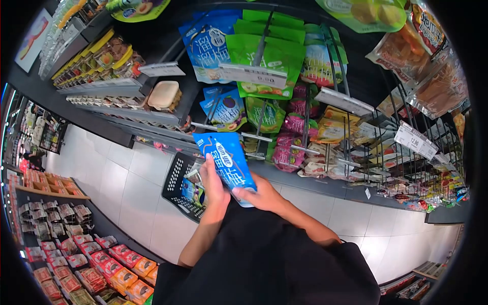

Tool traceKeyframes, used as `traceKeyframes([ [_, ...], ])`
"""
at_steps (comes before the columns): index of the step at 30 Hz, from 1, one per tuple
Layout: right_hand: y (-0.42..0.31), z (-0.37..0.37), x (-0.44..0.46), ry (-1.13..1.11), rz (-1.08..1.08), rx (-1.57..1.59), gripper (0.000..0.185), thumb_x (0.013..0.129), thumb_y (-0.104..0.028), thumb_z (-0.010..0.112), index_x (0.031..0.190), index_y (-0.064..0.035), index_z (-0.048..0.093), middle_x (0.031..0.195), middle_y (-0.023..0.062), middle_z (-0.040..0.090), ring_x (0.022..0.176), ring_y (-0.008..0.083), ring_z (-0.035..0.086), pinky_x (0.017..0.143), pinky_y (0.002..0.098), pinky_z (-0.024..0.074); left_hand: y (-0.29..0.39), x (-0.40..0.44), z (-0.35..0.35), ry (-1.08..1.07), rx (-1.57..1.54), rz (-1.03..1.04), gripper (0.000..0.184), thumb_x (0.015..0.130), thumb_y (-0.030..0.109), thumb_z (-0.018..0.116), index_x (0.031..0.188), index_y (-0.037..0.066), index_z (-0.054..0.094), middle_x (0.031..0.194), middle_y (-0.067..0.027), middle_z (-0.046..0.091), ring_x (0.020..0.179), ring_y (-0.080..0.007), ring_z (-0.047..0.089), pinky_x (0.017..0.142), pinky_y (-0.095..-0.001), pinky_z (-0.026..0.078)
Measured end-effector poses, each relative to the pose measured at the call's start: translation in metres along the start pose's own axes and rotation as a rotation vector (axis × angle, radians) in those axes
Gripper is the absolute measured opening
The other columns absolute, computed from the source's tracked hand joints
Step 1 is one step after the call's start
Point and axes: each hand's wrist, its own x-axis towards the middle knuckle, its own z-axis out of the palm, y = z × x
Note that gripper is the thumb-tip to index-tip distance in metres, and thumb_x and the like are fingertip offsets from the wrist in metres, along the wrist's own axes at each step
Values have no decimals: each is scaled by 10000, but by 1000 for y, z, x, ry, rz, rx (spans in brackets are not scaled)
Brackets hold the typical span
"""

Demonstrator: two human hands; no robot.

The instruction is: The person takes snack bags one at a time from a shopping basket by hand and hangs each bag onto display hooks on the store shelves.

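A blue snack pouch (227, 161) with white lettering is held in front of my body, tilted, its printed face toward me. My left hand (214, 184) grips its left edge, thumb lying on the front. On the lower right edge, my right hand (260, 193) has its thumb pressed on the face and the fingers hidden behind. Just beyond the pouch hang similar blue pouches (209, 51) and green pouches (269, 48) on rack hooks.
A dark shopping basket (178, 175) with a few packages stands on the tiled floor (137, 203) to the left. Hooks with price tags (254, 75) jut out ahead. Shelves of plastic tubs (109, 48) are at upper left; red and orange packs (114, 262) fill a display at lower left.
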Motion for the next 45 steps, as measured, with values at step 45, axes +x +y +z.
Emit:
traceKeyframes([
  [45,-67,-9,160,368,-267,-105,409,1001,-370,582,1074,24,666,871,45,689,781,83,575,712,277,490,139,160,91,-135,31,643,567,868,29,735,1320,-16,395,1256,-114,533,1130,-164,541,985,-304,457],
])
